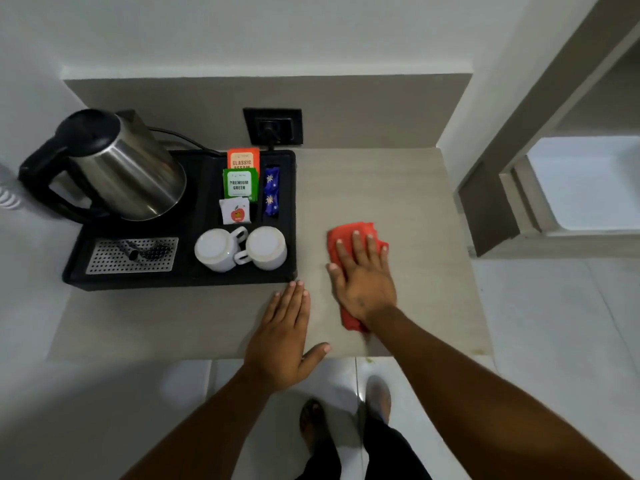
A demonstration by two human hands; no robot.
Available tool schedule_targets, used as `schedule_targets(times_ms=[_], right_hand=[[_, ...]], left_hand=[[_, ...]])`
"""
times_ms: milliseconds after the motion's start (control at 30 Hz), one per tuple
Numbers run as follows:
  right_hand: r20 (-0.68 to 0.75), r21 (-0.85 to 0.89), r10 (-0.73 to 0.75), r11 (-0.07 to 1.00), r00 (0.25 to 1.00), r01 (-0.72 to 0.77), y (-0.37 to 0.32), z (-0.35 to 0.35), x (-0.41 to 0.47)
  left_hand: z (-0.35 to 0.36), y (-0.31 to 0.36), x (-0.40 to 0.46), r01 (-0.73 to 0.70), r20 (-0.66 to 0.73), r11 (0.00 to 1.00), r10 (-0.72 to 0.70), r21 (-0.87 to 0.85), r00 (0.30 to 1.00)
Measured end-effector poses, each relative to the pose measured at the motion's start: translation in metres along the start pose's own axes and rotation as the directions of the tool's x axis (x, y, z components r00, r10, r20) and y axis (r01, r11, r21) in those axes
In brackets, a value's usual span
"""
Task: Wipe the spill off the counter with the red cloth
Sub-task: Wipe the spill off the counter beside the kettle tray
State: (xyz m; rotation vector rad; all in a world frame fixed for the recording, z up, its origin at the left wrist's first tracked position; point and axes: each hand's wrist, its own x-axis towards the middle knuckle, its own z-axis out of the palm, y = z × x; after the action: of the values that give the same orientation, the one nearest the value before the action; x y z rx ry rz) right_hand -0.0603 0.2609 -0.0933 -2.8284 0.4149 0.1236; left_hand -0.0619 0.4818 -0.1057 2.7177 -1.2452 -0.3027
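I see the right hand point(363, 278) pressed flat, fingers spread and extended, on top of the red cloth point(349, 237), which lies on the tabletop point(408, 202) right of frame centre; the hand does not clamp the cloth, it only covers it, and cloth shows beyond the fingertips and below the wrist. The left hand point(282, 336) lies flat and empty on the tabletop at lower centre, fingers together, thumb out over the near edge, fingertips just beside the lower right corner of the black tray point(187, 280). The two hands are near each other but apart. I cannot make out any spill on the surface. The tray fills the left half of the tabletop and carries a steel kettle point(128, 168) at upper left, two upturned white cups point(242, 249) touching side by side, tea sachets point(240, 183) and a perforated metal grille point(133, 254).
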Motion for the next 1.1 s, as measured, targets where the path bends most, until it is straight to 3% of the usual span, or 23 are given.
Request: schedule_targets(times_ms=[133, 300, 433, 533, 633, 767, 933, 1033, 1100], right_hand=[[0.008, 0.005, -0.096, 0.995, 0.995, 0.096, 0.035, -0.002, -0.055], [-0.029, -0.003, 0.17, 0.985, 0.985, -0.17, 0.116, -0.032, -0.049], [-0.068, 0.02, 0.343, 0.939, 0.937, -0.342, 0.089, -0.028, -0.022], [-0.074, 0.038, 0.219, 0.975, 0.973, -0.217, 0.053, -0.015, -0.048], [-0.06, 0.055, 0.12, 0.992, 0.991, -0.117, 0.061, -0.012, -0.1], [-0.076, 0.152, 0.312, 0.942, 0.947, -0.298, 0.128, -0.03, -0.137], [-0.045, 0.189, 0.435, 0.888, 0.899, -0.42, 0.153, -0.037, -0.087], [-0.095, 0.123, 0.4, 0.914, 0.912, -0.388, 0.126, -0.033, -0.064], [-0.114, 0.06, 0.255, 0.967, 0.96, -0.249, 0.096, -0.02, -0.075]], left_hand=[[-0.002, 0.002, 0.002, -0.007, 0.004, 0.999, 0.007, 0.04, 1.0], [-0.003, 0.003, 0.002, 0.015, 0.054, 0.997, -0.019, 0.07, 0.998], [-0.003, 0.022, 0.02, 0.011, 0.068, 0.996, -0.017, 0.086, 0.998], [-0.005, 0.031, 0.036, -0.019, 0.089, 0.996, 0.011, 0.086, 0.996], [-0.006, 0.031, 0.038, -0.031, 0.065, 0.998, 0.028, 0.058, 0.998], [-0.008, 0.031, 0.037, -0.035, 0.056, 0.997, 0.031, 0.069, 0.998], [-0.009, 0.035, 0.037, -0.021, 0.073, 0.995, 0.014, 0.098, 0.997], [-0.008, 0.034, 0.039, -0.028, 0.065, 0.996, 0.022, 0.079, 0.998], [-0.007, 0.034, 0.039, -0.033, 0.046, 0.998, 0.031, 0.048, 0.998]])
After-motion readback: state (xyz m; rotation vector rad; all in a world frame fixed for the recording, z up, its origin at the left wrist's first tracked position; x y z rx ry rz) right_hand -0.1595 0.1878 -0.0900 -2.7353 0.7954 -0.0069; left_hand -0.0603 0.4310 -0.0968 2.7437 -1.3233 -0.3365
